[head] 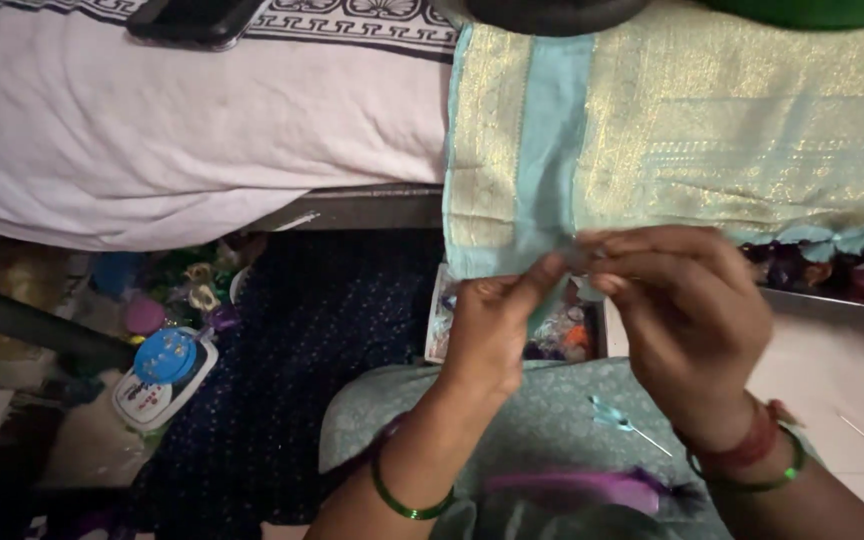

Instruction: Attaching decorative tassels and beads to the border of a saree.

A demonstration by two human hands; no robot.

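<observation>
My left hand (495, 325) and my right hand (687, 310) meet at the lower hem of a light blue cloth with gold woven bands (692, 140) that hangs over the edge of a bed. The fingertips of both hands pinch the hem and a small pale piece between them; what that piece is I cannot tell. Both wrists wear green bangles, and the right also has red thread. A needle with a light blue tassel (624, 420) lies on the greenish cloth over my lap (542, 420), below my right hand. Purple thread (577, 488) lies lower on the lap.
A white sheet (152, 120) covers the bed at left, with a dark phone (192, 18) on top. On the floor at left sits a blue round container (164, 357) among small trinkets. A box of coloured bits (562, 335) stands behind my hands. A dark blue cloth (302, 350) spreads below.
</observation>
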